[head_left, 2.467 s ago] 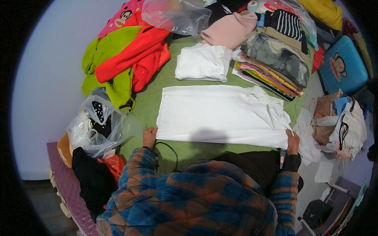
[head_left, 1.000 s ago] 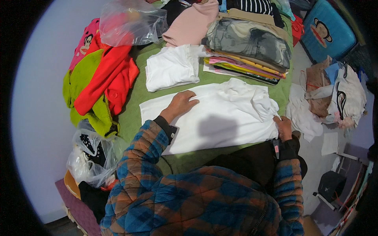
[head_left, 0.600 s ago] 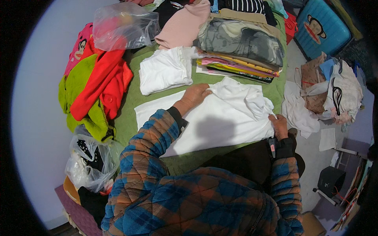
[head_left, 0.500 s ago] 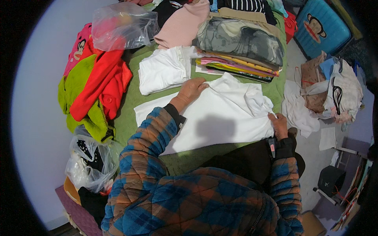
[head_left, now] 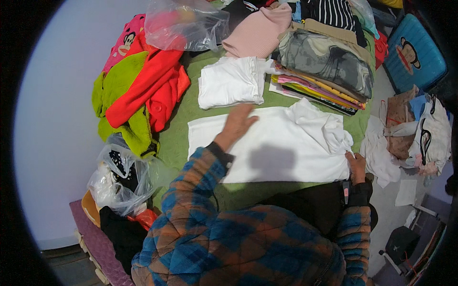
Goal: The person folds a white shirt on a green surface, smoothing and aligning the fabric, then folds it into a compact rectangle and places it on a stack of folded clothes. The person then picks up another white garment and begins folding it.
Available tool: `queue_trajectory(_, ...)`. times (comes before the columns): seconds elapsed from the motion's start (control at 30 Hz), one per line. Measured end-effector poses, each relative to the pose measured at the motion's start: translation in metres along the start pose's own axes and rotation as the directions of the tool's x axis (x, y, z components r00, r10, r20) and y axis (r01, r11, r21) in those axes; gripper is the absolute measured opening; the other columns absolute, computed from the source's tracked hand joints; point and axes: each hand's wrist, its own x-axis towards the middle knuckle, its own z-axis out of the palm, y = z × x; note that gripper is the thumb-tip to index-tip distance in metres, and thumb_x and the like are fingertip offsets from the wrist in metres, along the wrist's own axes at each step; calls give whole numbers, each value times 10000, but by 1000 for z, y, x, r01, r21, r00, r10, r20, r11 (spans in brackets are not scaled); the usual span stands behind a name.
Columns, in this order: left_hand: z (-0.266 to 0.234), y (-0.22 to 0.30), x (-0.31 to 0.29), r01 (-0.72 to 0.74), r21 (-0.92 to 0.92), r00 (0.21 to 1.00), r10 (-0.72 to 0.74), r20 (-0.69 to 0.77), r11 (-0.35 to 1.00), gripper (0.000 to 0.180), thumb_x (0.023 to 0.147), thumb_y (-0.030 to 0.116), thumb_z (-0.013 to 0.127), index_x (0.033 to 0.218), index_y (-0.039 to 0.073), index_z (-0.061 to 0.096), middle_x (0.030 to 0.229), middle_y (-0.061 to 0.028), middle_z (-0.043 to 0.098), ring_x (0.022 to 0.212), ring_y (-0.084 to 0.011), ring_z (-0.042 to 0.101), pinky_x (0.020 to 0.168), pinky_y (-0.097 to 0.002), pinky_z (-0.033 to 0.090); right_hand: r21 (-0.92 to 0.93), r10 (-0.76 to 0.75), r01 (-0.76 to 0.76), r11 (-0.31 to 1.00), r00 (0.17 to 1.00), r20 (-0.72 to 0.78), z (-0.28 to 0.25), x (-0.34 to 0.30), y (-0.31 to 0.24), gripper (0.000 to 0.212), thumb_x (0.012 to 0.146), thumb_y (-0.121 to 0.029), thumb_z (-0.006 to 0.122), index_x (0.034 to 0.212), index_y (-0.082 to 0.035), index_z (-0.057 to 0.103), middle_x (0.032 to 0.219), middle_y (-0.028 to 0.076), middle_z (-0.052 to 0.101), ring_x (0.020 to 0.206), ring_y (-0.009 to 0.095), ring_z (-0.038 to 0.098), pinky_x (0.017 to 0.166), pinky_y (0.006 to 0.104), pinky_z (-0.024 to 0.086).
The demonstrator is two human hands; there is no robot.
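Note:
A white garment lies spread in a long, folded strip across the green bed cover, its right end bunched and wrinkled. My left hand rests over its upper left part with fingers stretched out, holding nothing. At the right end, my right hand pinches the garment's edge between thumb and fingers. Just beyond the left hand sits a folded white garment. To the right of that is a stack of folded clothes with a grey patterned piece on top.
At the left lie a red garment and a green fleecy one. Plastic bags stand behind and nearer. A pink knit lies at the back. On the right are a blue suitcase and piled clothes.
My left hand has let go of the garment's upper edge and moved left over it, fingers now spread. The garment lies straighter at its left. The whole view has shifted.

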Motion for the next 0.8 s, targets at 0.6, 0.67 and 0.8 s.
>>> queue_trajectory(0.6,-40,-55,-54,172,250,984,-177,-2,953,196,752,154,657,877,43,554,836,-124,540,817,-319,519,735,-409,408,118,26,-28,993,1000,15,-1,-4,-2,324,733,-245,697,713,62,594,616,19,532,539,99,434,483,279,360)
queue_trajectory(0.67,-40,-57,-52,170,247,983,-181,21,954,174,760,151,646,848,38,547,820,-129,541,814,-329,517,722,-413,407,126,33,-36,991,999,26,-2,-4,-4,325,731,-244,699,713,62,590,617,19,531,541,98,433,484,277,360)
queue_trajectory(0.8,-43,-59,-46,164,208,986,-169,7,964,158,779,149,625,803,24,530,763,-161,542,766,-359,514,691,-425,403,146,28,-33,989,999,31,-2,-8,-9,322,730,-238,701,688,50,564,614,13,518,542,95,426,483,275,353)
